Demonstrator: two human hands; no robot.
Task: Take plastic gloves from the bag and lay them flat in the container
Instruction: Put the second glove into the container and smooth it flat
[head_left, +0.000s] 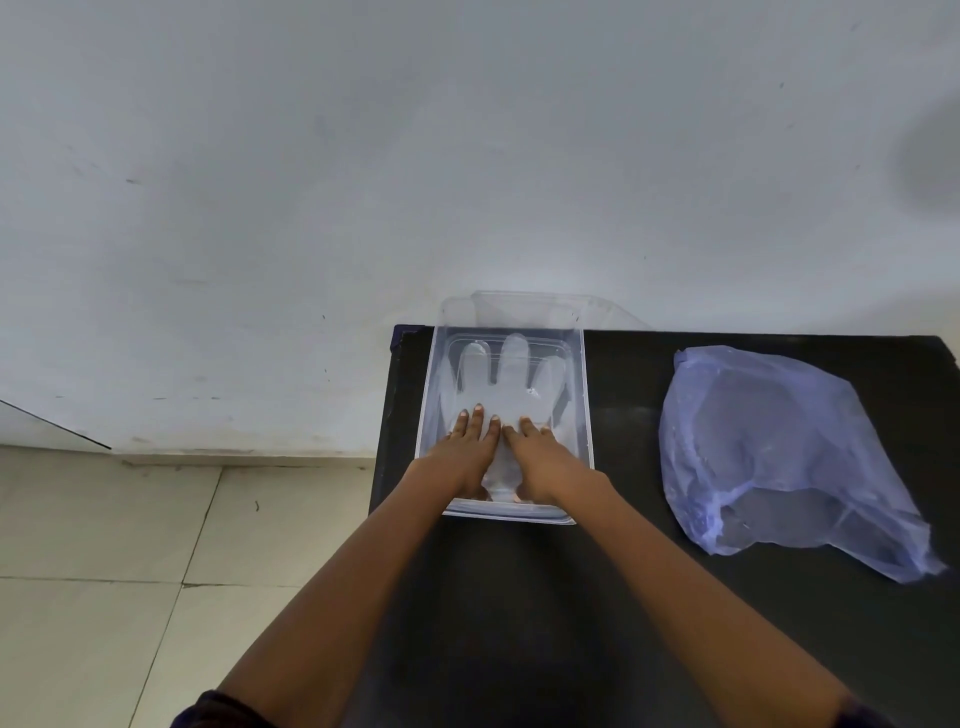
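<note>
A clear plastic container (586, 395) stands at the far left of a black table. Inside it a translucent plastic glove (511, 374) lies spread flat, its fingers pointing away from me. My left hand (467, 449) and my right hand (535, 454) rest palm down, side by side, on the glove's palm and cuff, fingers stretched out and pressing it flat. Neither hand grips anything. A bluish translucent plastic bag (779, 457) lies to the right of the container, crumpled, with its opening toward me; its contents are unclear.
The black table (623, 597) ends just left of the container, with tiled floor (104, 571) below. A white wall (363, 182) rises right behind the table. A clear lid (545, 306) leans behind the container against the wall.
</note>
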